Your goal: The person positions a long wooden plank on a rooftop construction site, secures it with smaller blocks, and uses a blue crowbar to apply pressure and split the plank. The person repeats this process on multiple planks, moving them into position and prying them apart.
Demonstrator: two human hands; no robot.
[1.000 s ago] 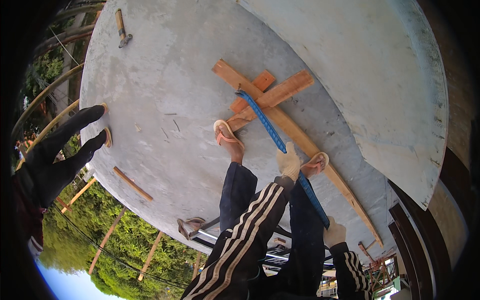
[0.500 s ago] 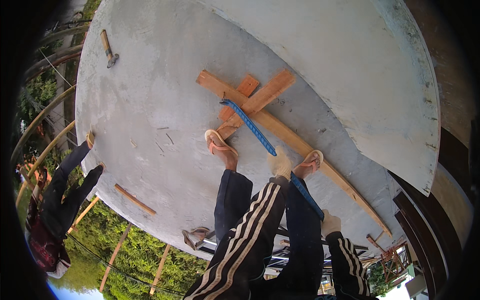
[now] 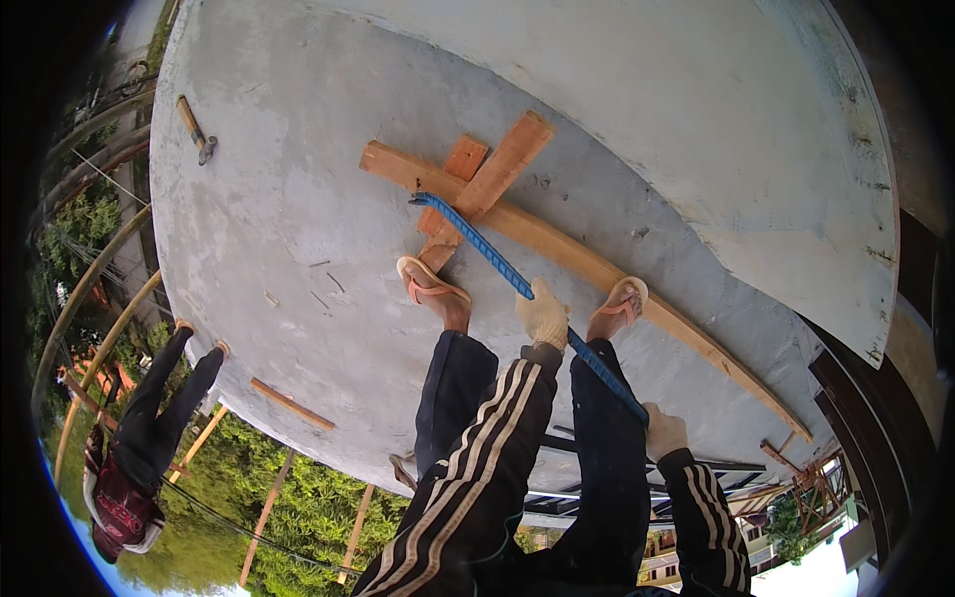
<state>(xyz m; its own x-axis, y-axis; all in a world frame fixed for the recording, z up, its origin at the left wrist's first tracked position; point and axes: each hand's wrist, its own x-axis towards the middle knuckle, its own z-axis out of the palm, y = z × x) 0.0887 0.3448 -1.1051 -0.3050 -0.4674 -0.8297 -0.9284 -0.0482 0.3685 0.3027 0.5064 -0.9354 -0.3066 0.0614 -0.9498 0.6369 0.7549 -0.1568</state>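
Observation:
A blue ribbed pry bar slants across in front of me, its hooked end up at the crossed timbers. My left hand, in a pale knit glove, is closed around its middle. Around the bar's lower end my right hand, gloved too, is also closed. The hook lies beside a bent nail on a long wooden plank; whether they touch I cannot tell. A shorter board crosses the plank, with a small wood block beside it. My sandalled feet are by the short board's lower end and on the long plank.
On the grey concrete slab lie a hammer at far left and a loose wood strip. A large pale panel covers the upper right. Another person stands near the slab's left edge, with poles and greenery beyond.
The view has shifted, so the timbers sit slightly further left and higher. Both hands keep their grip on the pry bar, its hook still at the nail. The other person's legs have shifted.

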